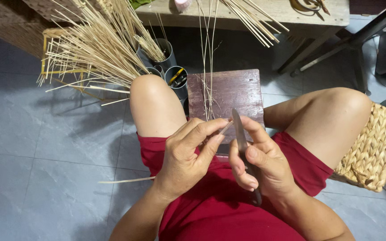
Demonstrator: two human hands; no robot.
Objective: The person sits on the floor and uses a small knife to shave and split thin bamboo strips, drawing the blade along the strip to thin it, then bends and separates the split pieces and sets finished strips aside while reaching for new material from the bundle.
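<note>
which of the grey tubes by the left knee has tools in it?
The front tube, nearest the dark wooden stool: yellow-handled tools show inside. The taller rear tube holds straw sticks instead.

Your right hand [258, 163] holds a knife [242, 143] with a dull grey metal blade, smooth and faintly shiny. Your left hand [188, 154] pinches a pale, dry strip [225, 128] of cane, matt. At 12 o'clock the stool [237, 89] is dark wood, worn and scratched. At 10 the sticks [94, 49] look like matt straw-coloured fibre. At 3 the seat [376, 147] is coarse woven rope. The floor [45, 147] is smooth grey tile; your shorts [220, 205] are soft red cloth.
</note>
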